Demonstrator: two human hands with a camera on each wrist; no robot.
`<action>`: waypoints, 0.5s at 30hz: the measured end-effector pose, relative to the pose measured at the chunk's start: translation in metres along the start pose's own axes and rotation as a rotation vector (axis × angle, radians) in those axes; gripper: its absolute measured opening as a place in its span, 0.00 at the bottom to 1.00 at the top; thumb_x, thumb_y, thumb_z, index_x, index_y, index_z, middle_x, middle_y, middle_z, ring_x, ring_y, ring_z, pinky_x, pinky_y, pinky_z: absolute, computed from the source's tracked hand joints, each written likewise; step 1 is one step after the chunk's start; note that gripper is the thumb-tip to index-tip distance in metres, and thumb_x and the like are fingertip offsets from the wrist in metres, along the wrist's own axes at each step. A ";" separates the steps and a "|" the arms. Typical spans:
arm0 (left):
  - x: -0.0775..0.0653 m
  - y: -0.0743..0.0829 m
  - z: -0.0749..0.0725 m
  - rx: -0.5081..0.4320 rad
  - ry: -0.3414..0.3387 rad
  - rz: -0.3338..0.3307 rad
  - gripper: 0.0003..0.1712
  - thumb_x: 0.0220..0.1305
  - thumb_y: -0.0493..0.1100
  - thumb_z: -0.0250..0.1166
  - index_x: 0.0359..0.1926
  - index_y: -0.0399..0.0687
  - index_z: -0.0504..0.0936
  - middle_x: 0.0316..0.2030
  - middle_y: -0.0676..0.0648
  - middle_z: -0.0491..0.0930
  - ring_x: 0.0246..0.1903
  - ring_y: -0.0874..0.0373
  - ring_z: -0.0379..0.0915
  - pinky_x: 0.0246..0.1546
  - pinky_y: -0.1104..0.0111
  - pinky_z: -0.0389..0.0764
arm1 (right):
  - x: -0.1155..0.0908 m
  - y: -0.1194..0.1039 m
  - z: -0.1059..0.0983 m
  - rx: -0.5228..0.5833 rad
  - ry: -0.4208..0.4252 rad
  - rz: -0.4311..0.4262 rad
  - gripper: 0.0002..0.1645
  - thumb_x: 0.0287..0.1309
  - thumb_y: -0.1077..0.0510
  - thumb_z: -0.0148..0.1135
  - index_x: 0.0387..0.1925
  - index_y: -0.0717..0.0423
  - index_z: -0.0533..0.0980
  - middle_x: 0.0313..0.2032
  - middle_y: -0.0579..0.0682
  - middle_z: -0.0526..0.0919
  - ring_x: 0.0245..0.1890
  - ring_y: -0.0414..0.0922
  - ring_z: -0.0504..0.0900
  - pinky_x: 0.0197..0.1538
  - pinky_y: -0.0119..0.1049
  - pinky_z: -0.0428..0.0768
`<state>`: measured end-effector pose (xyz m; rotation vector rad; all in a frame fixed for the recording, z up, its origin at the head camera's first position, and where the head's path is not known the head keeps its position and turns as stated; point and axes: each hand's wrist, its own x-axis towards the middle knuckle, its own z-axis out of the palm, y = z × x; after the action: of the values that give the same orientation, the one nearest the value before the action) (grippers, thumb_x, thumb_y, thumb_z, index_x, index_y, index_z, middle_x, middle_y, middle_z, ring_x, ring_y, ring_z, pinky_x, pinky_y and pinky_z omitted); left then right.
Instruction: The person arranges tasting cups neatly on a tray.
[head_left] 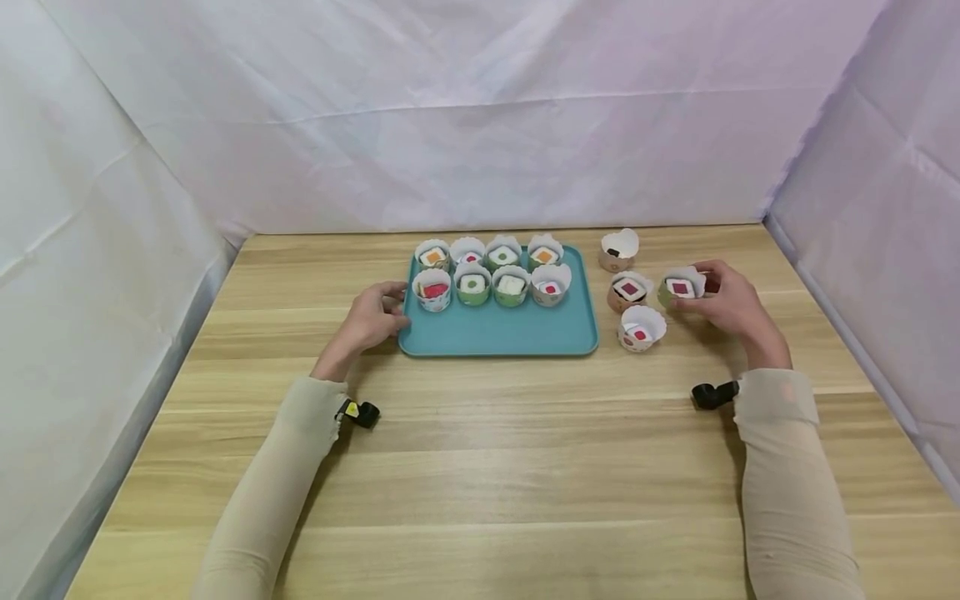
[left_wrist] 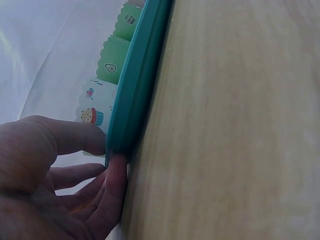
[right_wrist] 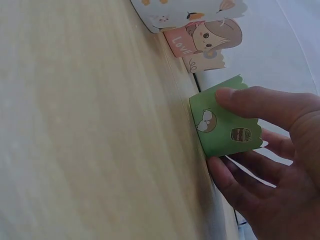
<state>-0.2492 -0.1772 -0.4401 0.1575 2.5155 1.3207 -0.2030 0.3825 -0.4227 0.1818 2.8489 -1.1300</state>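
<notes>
My left hand (head_left: 371,317) is at the left edge of a teal tray (head_left: 498,335). In the left wrist view the thumb and fingers pinch the tray's rim. Several paper baking cups (head_left: 472,297) stand in two rows on the tray, each with a small sushi-like piece inside. To the right of the tray, my right hand (head_left: 731,302) holds a green paper baking cup (right_wrist: 220,127), thumb on one side and fingers around the other. A white piece with a dark red square (head_left: 680,287) lies in that cup. The cup's base is close to the tabletop.
Three more baking cups stand between the tray and my right hand: a brown one (head_left: 615,262) at the back, another brown one (head_left: 624,302) in the middle, and a white one (head_left: 634,343) in front. White cloth (head_left: 480,167) hangs behind the wooden table (head_left: 525,467).
</notes>
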 end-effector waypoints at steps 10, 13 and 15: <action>0.000 0.001 0.000 0.001 -0.007 -0.020 0.40 0.65 0.30 0.63 0.77 0.40 0.63 0.66 0.37 0.71 0.52 0.47 0.72 0.41 0.68 0.84 | -0.002 0.002 0.000 0.007 0.003 0.018 0.51 0.63 0.51 0.72 0.75 0.68 0.56 0.68 0.76 0.67 0.65 0.66 0.69 0.52 0.31 0.68; 0.000 0.001 0.000 0.005 -0.006 -0.018 0.40 0.65 0.31 0.63 0.77 0.40 0.62 0.66 0.36 0.71 0.52 0.47 0.72 0.41 0.68 0.84 | -0.001 0.003 0.000 0.004 0.014 0.016 0.50 0.63 0.52 0.71 0.75 0.69 0.56 0.67 0.76 0.67 0.65 0.66 0.68 0.54 0.37 0.68; 0.000 0.001 0.000 0.006 -0.005 -0.014 0.40 0.66 0.31 0.63 0.77 0.40 0.62 0.66 0.36 0.71 0.51 0.47 0.72 0.41 0.68 0.84 | -0.001 0.003 0.000 0.006 0.018 0.014 0.50 0.63 0.53 0.71 0.75 0.69 0.56 0.67 0.75 0.67 0.64 0.66 0.68 0.53 0.38 0.68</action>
<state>-0.2491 -0.1769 -0.4388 0.1435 2.5118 1.3058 -0.2018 0.3850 -0.4247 0.2130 2.8555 -1.1401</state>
